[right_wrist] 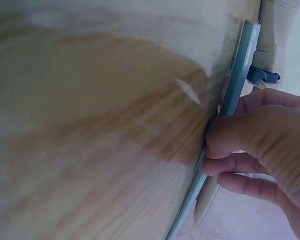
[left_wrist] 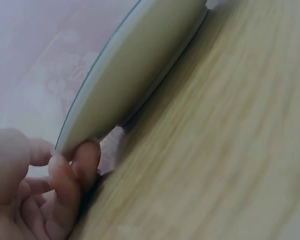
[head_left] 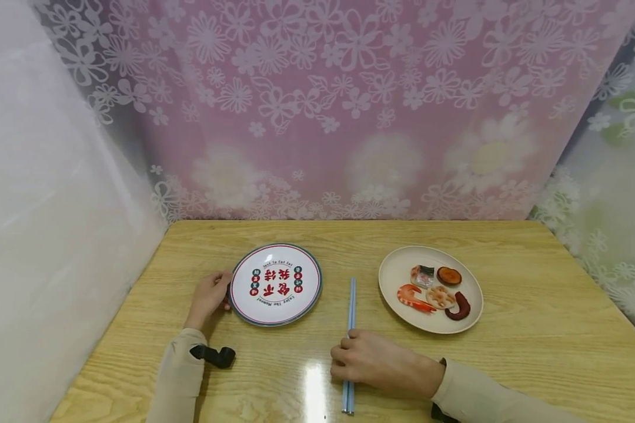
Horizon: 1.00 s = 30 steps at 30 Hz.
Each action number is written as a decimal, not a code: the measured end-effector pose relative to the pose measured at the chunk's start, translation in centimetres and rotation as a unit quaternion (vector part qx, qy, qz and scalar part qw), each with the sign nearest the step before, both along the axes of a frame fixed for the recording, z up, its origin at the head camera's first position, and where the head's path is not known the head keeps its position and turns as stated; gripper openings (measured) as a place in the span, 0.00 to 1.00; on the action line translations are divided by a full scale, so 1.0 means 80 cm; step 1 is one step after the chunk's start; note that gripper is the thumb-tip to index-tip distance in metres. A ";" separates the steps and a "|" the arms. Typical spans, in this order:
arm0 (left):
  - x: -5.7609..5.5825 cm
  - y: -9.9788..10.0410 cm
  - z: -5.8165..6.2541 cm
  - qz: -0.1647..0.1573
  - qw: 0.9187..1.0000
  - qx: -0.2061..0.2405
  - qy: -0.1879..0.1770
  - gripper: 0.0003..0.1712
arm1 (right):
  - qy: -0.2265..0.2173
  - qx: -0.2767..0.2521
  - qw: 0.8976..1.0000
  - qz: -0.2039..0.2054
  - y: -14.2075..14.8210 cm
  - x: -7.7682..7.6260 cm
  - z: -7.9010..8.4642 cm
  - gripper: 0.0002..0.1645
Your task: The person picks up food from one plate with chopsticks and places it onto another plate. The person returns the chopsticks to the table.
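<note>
My left hand [head_left: 211, 296] pinches the rim of the printed white plate [head_left: 276, 311] on the table [head_left: 275, 376], while the fingers [right_wrist: 227, 136] of my right hand [head_left: 376, 359] are clamped on the blue chopsticks [head_left: 352, 305], between that plate and the beige plate [head_left: 394, 276] of food pieces [head_left: 441, 298].

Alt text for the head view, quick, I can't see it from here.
A person's right-hand grip holds slim pale-blue chopsticks at a wood-grain table, while the left-hand grip holds the edge of a round white plate with red lettering. Right of the chopsticks, a round cream plate carries five food pieces.
</note>
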<state>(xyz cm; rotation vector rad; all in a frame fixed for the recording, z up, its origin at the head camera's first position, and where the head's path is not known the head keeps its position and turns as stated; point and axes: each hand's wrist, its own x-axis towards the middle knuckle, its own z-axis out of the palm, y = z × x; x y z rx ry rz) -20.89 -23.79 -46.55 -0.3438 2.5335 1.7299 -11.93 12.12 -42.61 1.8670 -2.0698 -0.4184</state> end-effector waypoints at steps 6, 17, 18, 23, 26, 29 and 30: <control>0.003 -0.001 -0.001 -0.042 0.999 -0.018 0.008 0.24 | 0.033 -0.012 0.999 0.007 0.001 0.002 -0.002 0.07; 0.004 -0.006 -0.004 -0.061 0.998 -0.028 0.019 0.23 | 0.003 0.006 0.999 -0.049 0.008 0.005 0.000 0.10; 0.004 -0.006 -0.004 -0.061 0.998 -0.029 0.019 0.23 | -0.003 0.006 0.998 -0.055 0.009 0.005 0.001 0.10; 0.003 -0.006 -0.003 -0.058 0.998 -0.034 0.017 0.23 | 0.010 0.007 0.999 -0.044 0.012 0.002 0.000 0.13; 0.004 -0.006 -0.003 -0.058 0.998 -0.034 0.016 0.24 | 0.032 0.008 0.999 -0.014 0.011 0.001 0.000 0.10; 0.004 -0.006 -0.003 -0.056 0.998 -0.031 0.018 0.23 | 0.041 0.011 0.999 0.004 0.009 0.000 0.001 0.07; 0.004 -0.005 -0.003 -0.055 0.998 -0.030 0.018 0.23 | 0.044 0.013 0.999 0.005 0.009 0.000 0.001 0.06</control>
